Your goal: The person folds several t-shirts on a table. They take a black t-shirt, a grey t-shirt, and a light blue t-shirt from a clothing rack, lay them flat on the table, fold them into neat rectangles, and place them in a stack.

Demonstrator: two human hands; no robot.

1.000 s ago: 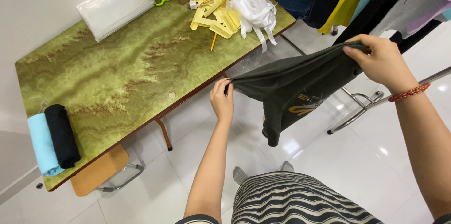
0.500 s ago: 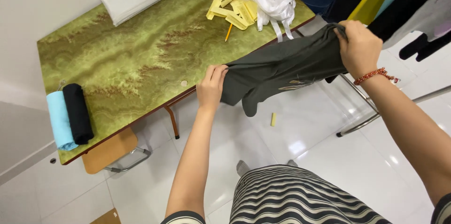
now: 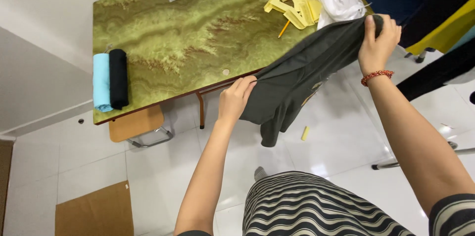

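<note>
Dark garment (image 3: 297,80) now nearer table (image 3: 163,33), stretched between both hands

A clothing workroom: hanging garments (image 3: 440,23), rolled tees (image 3: 110,80), a pile of yellow hangers (image 3: 292,3) on a table (image 3: 173,33).

Both arms bare from above the elbow down to the left hand (image 3: 236,98) and right hand (image 3: 378,43); no rings or watch visible. Right wrist carries a thin red beaded bracelet (image 3: 377,76). Short striped sleeve (image 3: 452,216), dark with pale bands, shows at the right upper arm, and a garment (image 3: 316,206) in the same dark and pale wavy stripes covers the body at the lower edge of view.
</note>
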